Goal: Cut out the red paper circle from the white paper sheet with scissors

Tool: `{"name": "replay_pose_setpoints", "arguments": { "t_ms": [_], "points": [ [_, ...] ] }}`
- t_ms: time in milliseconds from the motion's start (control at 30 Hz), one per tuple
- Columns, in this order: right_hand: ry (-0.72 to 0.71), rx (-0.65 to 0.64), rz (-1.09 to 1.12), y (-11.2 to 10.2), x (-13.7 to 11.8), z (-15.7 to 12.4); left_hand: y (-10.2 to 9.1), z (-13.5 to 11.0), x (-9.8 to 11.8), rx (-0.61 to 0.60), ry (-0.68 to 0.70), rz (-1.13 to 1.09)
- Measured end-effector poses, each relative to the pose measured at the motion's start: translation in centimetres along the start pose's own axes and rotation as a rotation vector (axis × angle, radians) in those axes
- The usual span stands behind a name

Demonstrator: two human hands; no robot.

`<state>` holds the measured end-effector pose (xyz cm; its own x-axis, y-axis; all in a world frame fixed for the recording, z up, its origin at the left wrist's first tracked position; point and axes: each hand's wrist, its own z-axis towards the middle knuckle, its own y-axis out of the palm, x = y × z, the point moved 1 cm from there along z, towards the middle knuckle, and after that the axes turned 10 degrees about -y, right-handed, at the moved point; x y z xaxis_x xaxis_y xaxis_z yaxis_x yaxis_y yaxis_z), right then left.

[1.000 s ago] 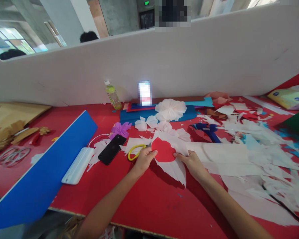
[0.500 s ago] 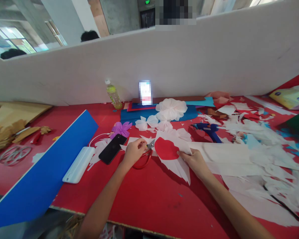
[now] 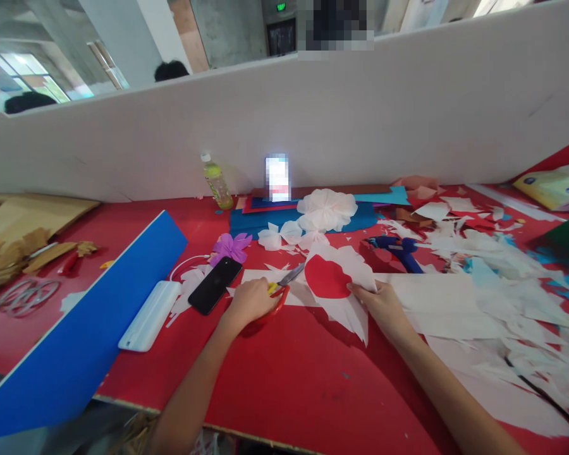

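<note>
My left hand [image 3: 251, 300] grips the red and yellow handles of a pair of scissors [image 3: 284, 282], whose blades point up and right toward a red paper disc [image 3: 327, 278]. The disc lies on a white cut-paper piece [image 3: 348, 303] with pointed fringes. My right hand [image 3: 384, 303] holds that white piece by its right edge, a little above the red table [image 3: 284, 373].
A black phone [image 3: 215, 285] and a white power bank [image 3: 149, 316] lie left of my left hand, beside a blue board [image 3: 80, 328]. Farther back are white paper flowers [image 3: 325, 210], a purple flower [image 3: 230, 246], a bottle [image 3: 216, 181], a blue glue gun [image 3: 398, 248]. White scraps [image 3: 493, 284] cover the right side.
My left hand let go of the paper piece, moved left and took up the scissors. My right hand shifted the white piece with the red disc slightly right and up.
</note>
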<state>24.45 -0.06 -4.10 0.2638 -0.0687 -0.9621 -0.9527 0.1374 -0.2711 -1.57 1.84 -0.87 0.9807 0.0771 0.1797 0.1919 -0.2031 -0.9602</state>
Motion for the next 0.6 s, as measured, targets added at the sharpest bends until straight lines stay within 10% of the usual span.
{"name": "replay_pose_setpoints", "arguments": {
  "t_ms": [267, 600],
  "points": [
    [-0.026, 0.057, 0.083, -0.3, 1.4, 0.5, 0.0, 0.0, 0.2, -0.095, 0.140, -0.726],
    [-0.062, 0.079, 0.151, -0.3, 1.7, 0.5, -0.8, -1.3, 0.7, -0.033, 0.208, -0.364]
  ]
}}
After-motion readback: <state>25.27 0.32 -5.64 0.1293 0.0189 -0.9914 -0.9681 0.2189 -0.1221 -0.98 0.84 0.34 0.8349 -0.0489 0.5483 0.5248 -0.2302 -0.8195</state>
